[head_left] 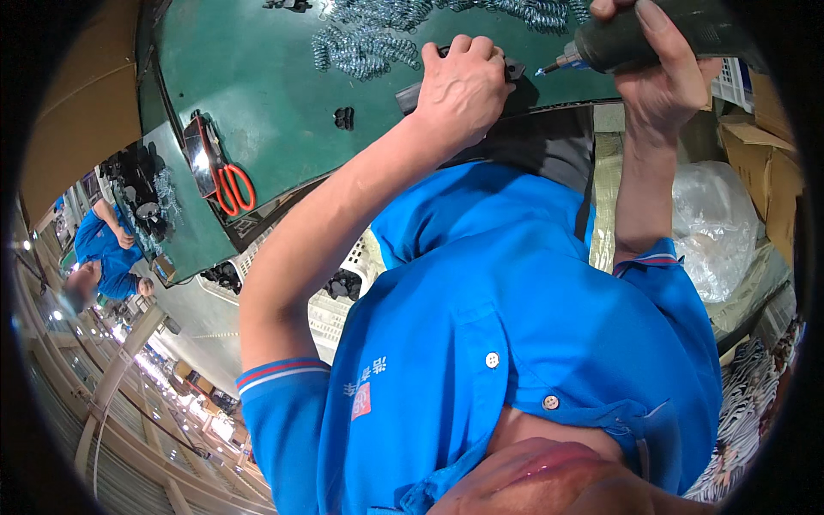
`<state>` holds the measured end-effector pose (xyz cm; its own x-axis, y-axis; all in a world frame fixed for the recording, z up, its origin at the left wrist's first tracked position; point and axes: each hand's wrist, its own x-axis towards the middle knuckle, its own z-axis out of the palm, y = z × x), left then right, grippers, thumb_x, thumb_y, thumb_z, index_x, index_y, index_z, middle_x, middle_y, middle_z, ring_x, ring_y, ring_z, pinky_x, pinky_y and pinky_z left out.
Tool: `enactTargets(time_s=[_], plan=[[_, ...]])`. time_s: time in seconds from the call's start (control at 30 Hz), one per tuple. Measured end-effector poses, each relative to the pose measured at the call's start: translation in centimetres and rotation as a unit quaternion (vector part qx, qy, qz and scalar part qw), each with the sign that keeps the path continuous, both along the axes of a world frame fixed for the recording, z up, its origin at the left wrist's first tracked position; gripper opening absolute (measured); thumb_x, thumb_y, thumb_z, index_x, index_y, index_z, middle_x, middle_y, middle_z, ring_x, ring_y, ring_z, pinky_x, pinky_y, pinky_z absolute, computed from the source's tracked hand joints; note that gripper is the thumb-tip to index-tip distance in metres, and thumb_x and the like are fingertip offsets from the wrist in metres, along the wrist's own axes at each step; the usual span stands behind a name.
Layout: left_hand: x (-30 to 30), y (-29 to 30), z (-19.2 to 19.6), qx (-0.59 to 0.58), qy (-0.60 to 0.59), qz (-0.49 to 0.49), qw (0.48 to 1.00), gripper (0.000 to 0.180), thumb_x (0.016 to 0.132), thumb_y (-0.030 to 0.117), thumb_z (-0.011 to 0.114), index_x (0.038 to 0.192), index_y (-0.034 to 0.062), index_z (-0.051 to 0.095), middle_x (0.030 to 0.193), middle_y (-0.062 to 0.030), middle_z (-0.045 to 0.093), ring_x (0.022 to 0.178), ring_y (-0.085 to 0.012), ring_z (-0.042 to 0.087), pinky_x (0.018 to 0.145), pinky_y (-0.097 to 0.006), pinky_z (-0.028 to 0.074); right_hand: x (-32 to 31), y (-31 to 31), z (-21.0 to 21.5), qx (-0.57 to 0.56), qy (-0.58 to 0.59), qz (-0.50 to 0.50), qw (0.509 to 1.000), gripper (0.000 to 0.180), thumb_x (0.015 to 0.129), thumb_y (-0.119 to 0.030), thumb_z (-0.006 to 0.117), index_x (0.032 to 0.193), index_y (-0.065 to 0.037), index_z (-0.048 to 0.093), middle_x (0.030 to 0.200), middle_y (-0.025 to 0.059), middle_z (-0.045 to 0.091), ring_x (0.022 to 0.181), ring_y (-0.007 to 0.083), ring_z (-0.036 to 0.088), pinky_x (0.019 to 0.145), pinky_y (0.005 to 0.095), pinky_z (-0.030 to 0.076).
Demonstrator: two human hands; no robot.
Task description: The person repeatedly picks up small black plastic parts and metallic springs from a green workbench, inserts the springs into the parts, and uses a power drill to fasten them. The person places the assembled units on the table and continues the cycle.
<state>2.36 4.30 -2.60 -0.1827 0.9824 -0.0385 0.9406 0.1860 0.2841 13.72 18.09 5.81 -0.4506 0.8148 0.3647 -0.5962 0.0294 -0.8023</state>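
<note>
My left hand [463, 90] is closed over a black part [515, 69] near the table's front edge, its fingers hiding most of it. My right hand [668, 81] grips a dark powered screwdriver [614, 45] held almost level, pointing left. At the bit's tip sits a small shiny piece that looks like a screw [540, 72], a short gap away from the black part. Left of my left hand, a small black clip-like piece [343, 118] lies on the green tabletop [275, 86]. Loose metal springs [365, 53] are heaped beyond it.
Red-handled scissors [232, 184] lie beside a dark glossy flat object [199, 154] at the table's left. White baskets [326, 318] with black parts stand below the edge. A co-worker in blue [107, 249] is far left. Cardboard boxes [764, 172] and a clear plastic bag [714, 227] are at right.
</note>
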Motion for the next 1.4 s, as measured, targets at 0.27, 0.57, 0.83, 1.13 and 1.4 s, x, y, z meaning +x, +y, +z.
enactTargets(time_s=[0.27, 0.57, 0.83, 1.13, 1.4], plan=[[-2.0, -0.7, -0.2, 0.019, -0.085, -0.071, 0.994, 0.042, 0.079, 0.024, 0.073, 0.116, 0.0061, 0.066, 0.107, -0.0082, 0.061, 0.111, -0.0283, 0.054, 0.095, -0.047, 0.039, 1.1, 0.1, 0.2, 0.023, -0.021, -0.037, 0.999, 0.035, 0.077, -0.008, 0.056, 0.107, 0.009, 0.051, 0.089, 0.0141, 0.055, 0.073, 0.024, 0.06, 0.067, 0.0315, 0.051], [1.0, 0.9, 0.1, -0.058, 0.092, -0.106, 0.988, 0.032, 0.077, 0.026, 0.072, 0.101, 0.0065, 0.067, 0.1, -0.006, 0.056, 0.104, -0.0251, 0.053, 0.086, -0.048, 0.034, 1.6, 1.1, -2.3, 0.018, 0.075, -0.01, 0.997, 0.059, 0.081, -0.011, 0.057, 0.134, 0.005, 0.038, 0.091, 0.0151, 0.053, 0.074, 0.0252, 0.059, 0.068, 0.0331, 0.052], [0.3, 0.1, -1.2, 0.026, 0.024, -0.072, 0.997, 0.044, 0.073, 0.027, 0.076, 0.113, 0.0092, 0.067, 0.102, -0.004, 0.057, 0.112, -0.0221, 0.053, 0.095, -0.046, 0.031, 1.2, -0.2, -1.7, 0.02, 0.023, 0.023, 0.999, 0.067, 0.085, -0.016, 0.064, 0.139, 0.005, 0.03, 0.09, 0.0131, 0.054, 0.076, 0.023, 0.059, 0.069, 0.0329, 0.052], [0.3, 0.1, -1.4, 0.03, 0.016, -0.068, 0.997, 0.038, 0.074, 0.026, 0.075, 0.108, 0.0114, 0.068, 0.101, -0.0024, 0.059, 0.11, -0.0205, 0.054, 0.094, -0.046, 0.031, -0.1, -1.1, -2.2, 0.031, 0.042, 0.036, 0.998, 0.071, 0.082, -0.013, 0.068, 0.139, 0.007, 0.03, 0.087, 0.0137, 0.056, 0.076, 0.0203, 0.06, 0.067, 0.0316, 0.054], [0.3, 0.1, -2.5, 0.094, 0.0, -0.066, 0.993, 0.021, 0.074, 0.019, 0.07, 0.093, 0.0114, 0.072, 0.095, -0.0009, 0.06, 0.101, -0.0194, 0.055, 0.094, -0.052, 0.031, -0.4, -2.6, -2.8, 0.044, -0.015, -0.006, 0.999, 0.072, 0.078, -0.015, 0.069, 0.137, 0.005, 0.032, 0.084, 0.0114, 0.056, 0.072, 0.0201, 0.059, 0.066, 0.0314, 0.053]])
